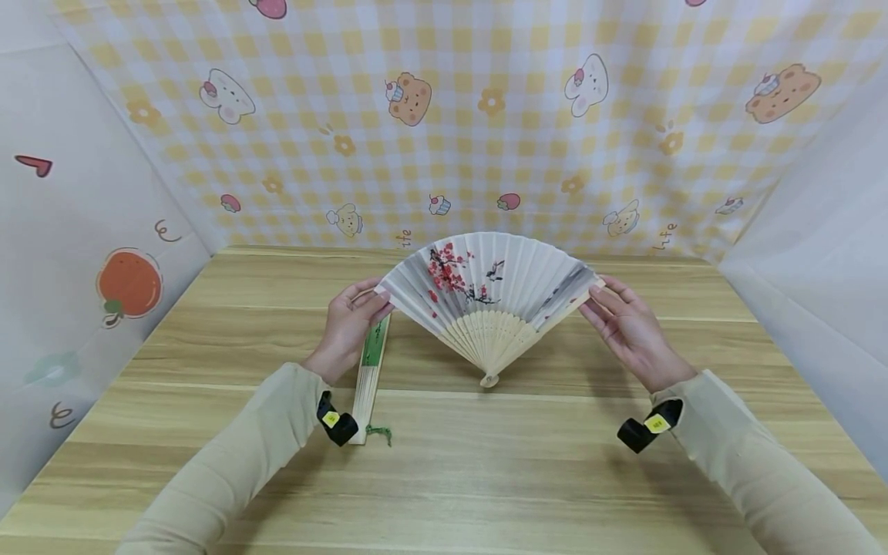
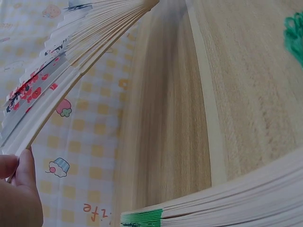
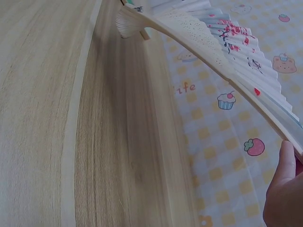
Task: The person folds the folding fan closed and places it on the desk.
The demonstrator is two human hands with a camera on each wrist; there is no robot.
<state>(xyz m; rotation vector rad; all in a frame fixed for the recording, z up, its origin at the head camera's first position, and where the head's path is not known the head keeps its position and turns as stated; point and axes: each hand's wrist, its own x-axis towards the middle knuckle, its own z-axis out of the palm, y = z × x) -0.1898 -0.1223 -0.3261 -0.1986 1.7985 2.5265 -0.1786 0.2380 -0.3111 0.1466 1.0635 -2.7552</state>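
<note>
A pale folding fan [image 1: 489, 285] with red blossoms and small birds is spread wide, its pivot end pointing down towards me. My left hand [image 1: 352, 320] pinches its left outer edge between thumb and fingers. On the opposite side, my right hand [image 1: 634, 331] pinches the right outer edge. Both wrist views show the fan held up above the wooden table, with a thumb at each outer rib. A second folding fan [image 1: 371, 366], folded up, green at its far part and with a green tassel [image 1: 379, 433], lies under and beside my left hand; its far end is hidden.
The wooden table [image 1: 486, 478] reaches back to a yellow checked cloth [image 1: 486, 146] printed with cartoon animals. White printed sheets [image 1: 90, 216] hang at both sides. Each wrist wears a black strap camera [image 1: 338, 420].
</note>
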